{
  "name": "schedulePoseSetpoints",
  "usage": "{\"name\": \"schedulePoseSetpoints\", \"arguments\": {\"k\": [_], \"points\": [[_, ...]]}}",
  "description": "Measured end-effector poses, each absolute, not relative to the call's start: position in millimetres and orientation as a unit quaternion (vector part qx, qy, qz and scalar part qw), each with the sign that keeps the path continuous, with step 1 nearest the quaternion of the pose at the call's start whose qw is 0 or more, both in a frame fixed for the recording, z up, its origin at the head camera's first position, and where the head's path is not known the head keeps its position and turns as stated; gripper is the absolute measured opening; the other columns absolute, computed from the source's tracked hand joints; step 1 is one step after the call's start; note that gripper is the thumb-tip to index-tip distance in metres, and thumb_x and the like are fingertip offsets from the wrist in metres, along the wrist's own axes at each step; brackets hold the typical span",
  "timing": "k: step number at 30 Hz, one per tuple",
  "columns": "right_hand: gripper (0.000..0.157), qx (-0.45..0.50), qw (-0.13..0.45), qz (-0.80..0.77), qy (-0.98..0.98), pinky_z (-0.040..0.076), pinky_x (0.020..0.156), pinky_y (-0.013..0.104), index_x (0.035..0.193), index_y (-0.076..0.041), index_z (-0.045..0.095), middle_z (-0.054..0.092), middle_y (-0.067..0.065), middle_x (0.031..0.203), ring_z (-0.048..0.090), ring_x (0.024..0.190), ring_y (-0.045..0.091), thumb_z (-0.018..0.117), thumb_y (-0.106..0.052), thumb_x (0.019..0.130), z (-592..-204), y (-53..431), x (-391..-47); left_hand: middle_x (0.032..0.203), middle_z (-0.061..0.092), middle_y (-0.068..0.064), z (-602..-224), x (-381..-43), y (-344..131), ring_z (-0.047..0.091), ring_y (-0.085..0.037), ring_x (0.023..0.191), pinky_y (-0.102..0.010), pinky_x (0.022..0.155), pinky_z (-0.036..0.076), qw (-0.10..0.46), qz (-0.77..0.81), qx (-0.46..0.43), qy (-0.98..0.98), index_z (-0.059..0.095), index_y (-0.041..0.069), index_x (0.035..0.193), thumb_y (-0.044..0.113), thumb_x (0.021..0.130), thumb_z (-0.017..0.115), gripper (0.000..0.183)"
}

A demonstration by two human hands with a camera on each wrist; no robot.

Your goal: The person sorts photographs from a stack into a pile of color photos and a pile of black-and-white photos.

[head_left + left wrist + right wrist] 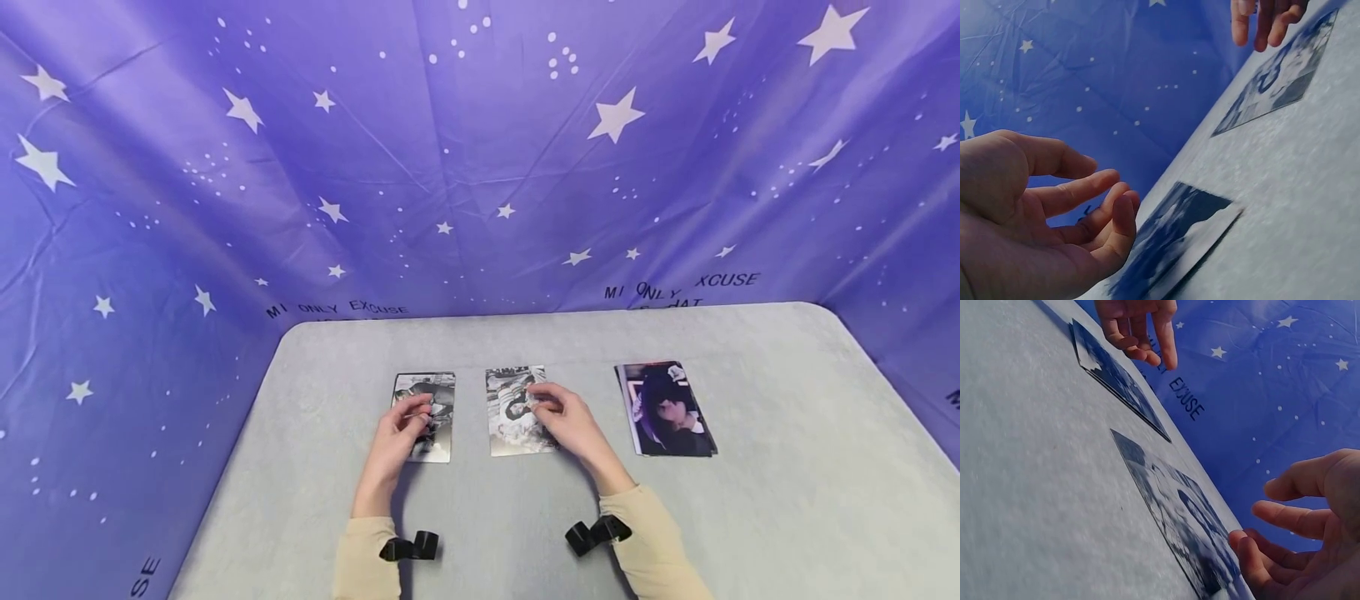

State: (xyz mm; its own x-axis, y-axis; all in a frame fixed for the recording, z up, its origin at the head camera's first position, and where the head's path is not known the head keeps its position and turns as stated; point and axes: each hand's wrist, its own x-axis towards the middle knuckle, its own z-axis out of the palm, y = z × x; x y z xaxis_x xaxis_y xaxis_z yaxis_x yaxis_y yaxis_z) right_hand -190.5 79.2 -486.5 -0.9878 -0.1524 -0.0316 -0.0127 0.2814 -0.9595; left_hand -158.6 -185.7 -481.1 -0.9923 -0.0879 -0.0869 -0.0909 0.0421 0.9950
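My left hand (pixel 395 433) hovers over a small stack of black-and-white photo cards (pixel 441 446) at the left. Its fingers are loosely bent with nothing between them, and the left wrist view shows a gap between thumb and fingertips. Above the middle black-and-white photo card (pixel 508 433) is my right hand (pixel 572 423), its fingers also loosely curved and holding nothing. In the right wrist view the fingertips (pixel 1249 550) overlap the far edge of that card. Each hand covers part of the picture beneath it in the head view.
A slightly fanned stack of colour photo cards (pixel 670 417) lies to the right of my right hand. All the cards rest on a grey table (pixel 495 533). A purple star-printed curtain (pixel 465 167) surrounds its back and sides. Black straps with small mounts circle both sleeves.
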Motion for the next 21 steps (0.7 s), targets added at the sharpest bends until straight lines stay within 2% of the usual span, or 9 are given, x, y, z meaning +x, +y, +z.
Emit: {"name": "schedulePoseSetpoints", "arguments": {"k": [7, 13, 21], "points": [[0.038, -0.048, 0.046, -0.605, 0.794, 0.048, 0.088, 0.028, 0.124, 0.010, 0.055, 0.060, 0.026, 0.117, 0.059, 0.106, 0.036, 0.057, 0.006, 0.087, -491.9, 89.9, -187.9, 0.107, 0.058, -0.029, -486.3, -159.6, -171.5, 0.063, -0.017, 0.089, -0.023, 0.081, 0.051, 0.016, 0.725, -0.029, 0.688, 0.049, -0.019, 0.123, -0.012, 0.091, 0.046, 0.034], [0.040, -0.037, 0.046, -0.608, 0.792, 0.045, 0.092, 0.028, 0.127, 0.010, 0.054, 0.059, 0.026, 0.119, 0.057, 0.107, 0.035, 0.058, 0.005, 0.087, -492.5, 98.0, -186.6, 0.113, 0.056, -0.032, -489.3, -161.1, -155.4, 0.064, -0.022, 0.094, -0.025, 0.085, 0.051, 0.044, 0.736, -0.019, 0.675, 0.048, -0.018, 0.125, -0.013, 0.090, 0.047, 0.035], [0.043, -0.031, 0.044, -0.596, 0.801, 0.044, 0.094, 0.033, 0.129, 0.010, 0.052, 0.060, 0.027, 0.118, 0.059, 0.106, 0.036, 0.058, 0.004, 0.087, -492.2, 104.3, -187.6, 0.118, 0.051, -0.038, -491.4, -163.4, -143.7, 0.063, -0.031, 0.101, -0.032, 0.089, 0.051, 0.062, 0.745, -0.013, 0.664, 0.044, -0.018, 0.129, -0.013, 0.090, 0.047, 0.039]]}}
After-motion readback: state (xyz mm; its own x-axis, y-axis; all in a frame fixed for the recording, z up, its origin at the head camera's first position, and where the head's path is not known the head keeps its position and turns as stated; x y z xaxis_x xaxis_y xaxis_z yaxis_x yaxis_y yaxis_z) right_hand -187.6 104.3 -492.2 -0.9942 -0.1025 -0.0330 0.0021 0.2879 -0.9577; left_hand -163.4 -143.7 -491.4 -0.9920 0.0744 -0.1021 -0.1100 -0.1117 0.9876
